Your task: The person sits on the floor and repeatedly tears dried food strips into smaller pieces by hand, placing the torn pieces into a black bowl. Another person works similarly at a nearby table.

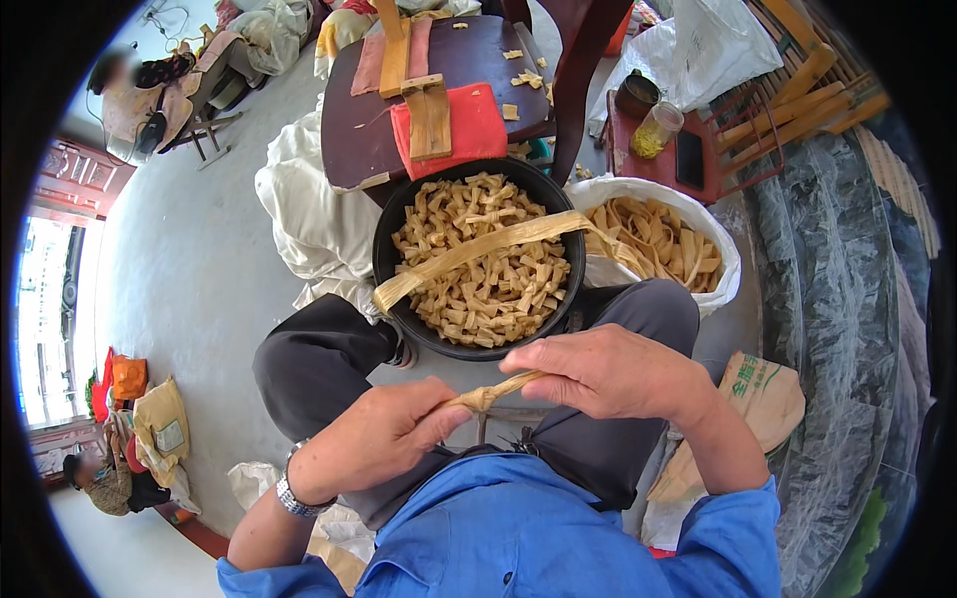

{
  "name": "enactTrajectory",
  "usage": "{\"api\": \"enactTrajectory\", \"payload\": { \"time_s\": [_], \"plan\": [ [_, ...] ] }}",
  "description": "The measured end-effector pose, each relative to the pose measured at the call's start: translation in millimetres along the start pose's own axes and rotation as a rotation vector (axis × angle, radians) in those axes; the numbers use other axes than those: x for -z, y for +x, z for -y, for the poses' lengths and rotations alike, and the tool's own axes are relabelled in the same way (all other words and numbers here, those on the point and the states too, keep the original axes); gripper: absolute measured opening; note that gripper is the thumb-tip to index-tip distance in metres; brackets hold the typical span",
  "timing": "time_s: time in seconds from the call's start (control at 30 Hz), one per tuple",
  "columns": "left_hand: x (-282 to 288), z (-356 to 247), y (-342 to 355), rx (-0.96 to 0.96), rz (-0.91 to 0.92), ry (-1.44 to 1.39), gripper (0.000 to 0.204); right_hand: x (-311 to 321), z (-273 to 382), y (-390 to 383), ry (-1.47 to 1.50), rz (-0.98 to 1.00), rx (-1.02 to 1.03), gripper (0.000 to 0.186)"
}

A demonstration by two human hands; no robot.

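Note:
Over my lap, a tan strip with a knot [482,399], looking like tofu skin, is stretched between my hands. My left hand [384,434], with a metal watch at the wrist, pinches one end. The other end is gripped by the thumb and fingers of my right hand [603,374]. Just beyond my knees stands a round black tub [381,261] heaped with small knotted pieces [478,264]. One long tan strip [498,239] lies across its top. It reaches to a white sack [726,254] of loose strips [658,234] at the right.
Behind the tub is a dark chair seat [354,149] with a red cloth [464,130] and a wooden block tool [429,125]. A red stool [698,184] at the right bears a jar [655,130], a cup and a phone [689,159]. Two people sit farther left.

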State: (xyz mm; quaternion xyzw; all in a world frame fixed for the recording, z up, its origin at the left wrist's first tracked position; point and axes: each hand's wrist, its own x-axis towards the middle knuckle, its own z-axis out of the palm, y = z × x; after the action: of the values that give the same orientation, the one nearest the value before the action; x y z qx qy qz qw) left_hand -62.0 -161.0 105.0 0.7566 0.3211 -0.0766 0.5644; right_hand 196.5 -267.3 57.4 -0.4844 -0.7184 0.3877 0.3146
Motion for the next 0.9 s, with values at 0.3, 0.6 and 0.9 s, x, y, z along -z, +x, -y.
{"api": "enactTrajectory", "payload": {
  "time_s": [0.3,0.6,0.9],
  "plan": [
    [27.1,-13.2,21.6,-0.043,0.262,-0.013,0.034,-18.5,18.3,30.3,0.019,0.070,0.035,0.027],
    [68.2,0.9,55.8,-0.175,0.267,-0.041,0.027,29.7,1.6,63.8,0.013,0.336,-0.200,0.029],
    [137.5,27.0,153.7,-0.272,-0.453,-0.156,0.024,82.1,-79.8,165.0,0.045,-0.290,-0.207,0.028]
  ]
}}
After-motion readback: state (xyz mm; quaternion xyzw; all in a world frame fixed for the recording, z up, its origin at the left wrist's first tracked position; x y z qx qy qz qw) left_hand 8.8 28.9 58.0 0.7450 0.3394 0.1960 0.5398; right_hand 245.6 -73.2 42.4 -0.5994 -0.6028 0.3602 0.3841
